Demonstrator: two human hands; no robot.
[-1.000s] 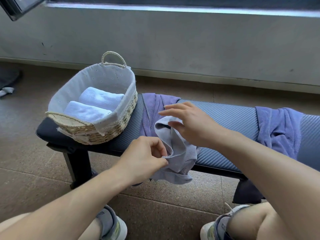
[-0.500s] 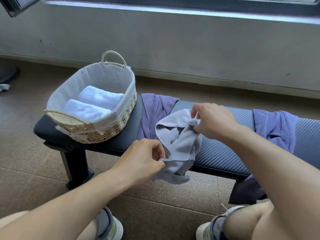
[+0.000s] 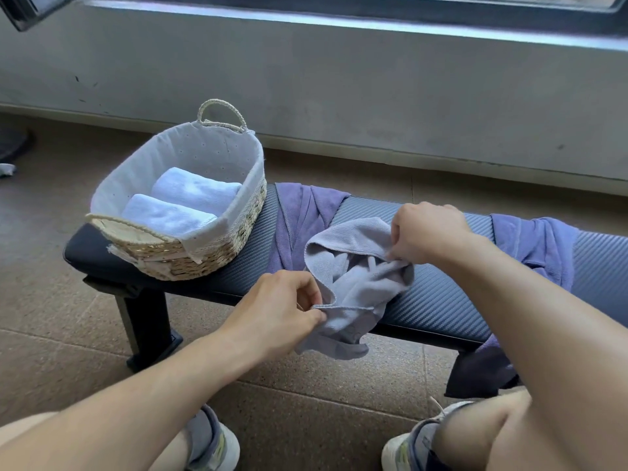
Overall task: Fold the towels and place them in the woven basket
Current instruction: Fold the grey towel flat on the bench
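Two hands now have hold of the grey towel, where a second ago only the left one did. The left hand keeps its pinch on the near hem, fingers curled tight against the thumb. The right hand, which hovered open over the cloth, has moved to the far side and closed on a bunch of fabric near the upper edge. Between the two grips the towel is crumpled, part of it lying on the table and part hanging over the front edge toward the floor.

That second grip likely means the towel is about to be pulled open and flattened before any fold; it is not yet spread. Already in the woven basket, at the left end of the table, are two rolled white towels. Still unfolded are two purple towels, one draped just beside the basket and another further right.
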